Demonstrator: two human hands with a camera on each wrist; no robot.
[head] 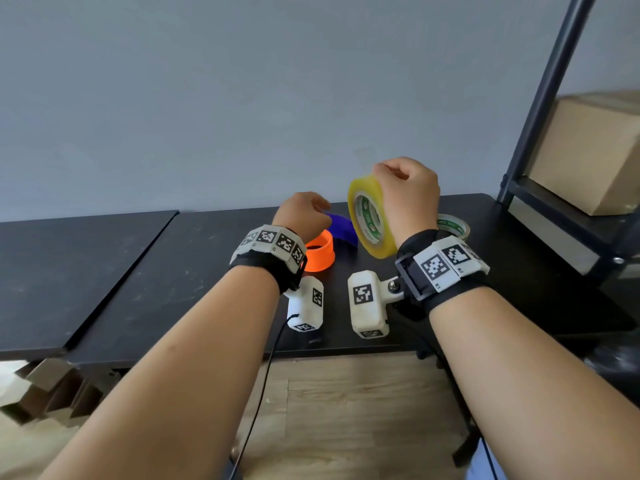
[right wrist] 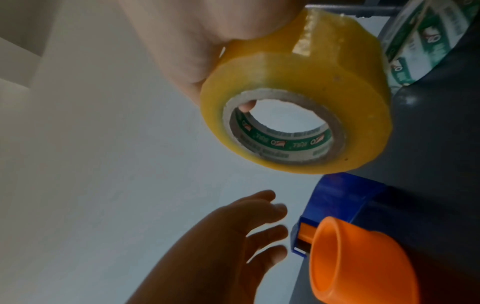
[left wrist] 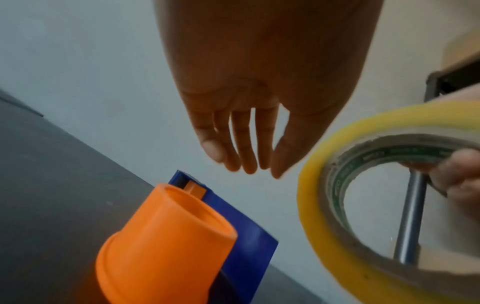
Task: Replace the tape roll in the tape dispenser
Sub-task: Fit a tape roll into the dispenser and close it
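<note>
My right hand grips a full yellow tape roll on edge above the black table, fingers hooked through its core. The roll also fills the right of the left wrist view. The tape dispenser, a blue body with an orange spool hub, lies on the table just left of the roll. The hub carries no tape. My left hand hovers over the dispenser with fingers straight and relaxed, touching nothing.
A nearly used-up roll with a green-printed core lies on the table behind my right wrist. A black metal shelf frame holding a cardboard box stands at the right. The table's front edge runs under my wrists.
</note>
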